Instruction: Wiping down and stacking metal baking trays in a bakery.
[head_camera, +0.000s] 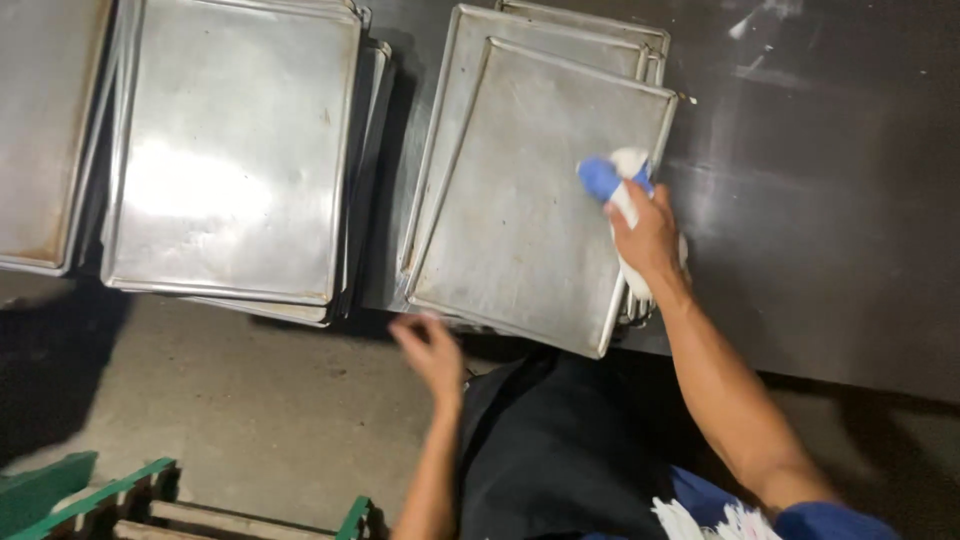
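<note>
1. Closest to the lens, a black apron (545, 450) fills the bottom centre, and a blue-and-white bundle of cloth (720, 520) at the bottom edge is cut off, so its shape is hard to read.
2. Up comes the left hand (430, 350), blurred, fingers spread loose and gripping nothing, hovering just off the near edge of the front tray (520, 210).
3. Over to the right hand (648, 238): fingers closed around a white and blue rag (612, 178), pressed down on the tray's right rim; the rag's lower end trails out under the wrist.
4. That front tray is a flat, bare metal baking sheet, tilted askew atop a stack (560, 40) of like trays; only the corners and rims of those below peek out, and how many there are cannot be told.
5. The stack sits at the near edge of a dark worktop (830, 220), front corner overhanging it.
6. Left of it, a second pile of trays (235, 150), the top one shiny with glare, nothing lying in it.
7. Far left, a third tray (40, 120), sliced off by the frame, rust-coloured staining at its near corner.
8. Bottom left, a green crate (130, 500) on the concrete floor (250, 400), mostly out of shot, contents not visible.
9. A dark shadow covers the floor's left side.
</note>
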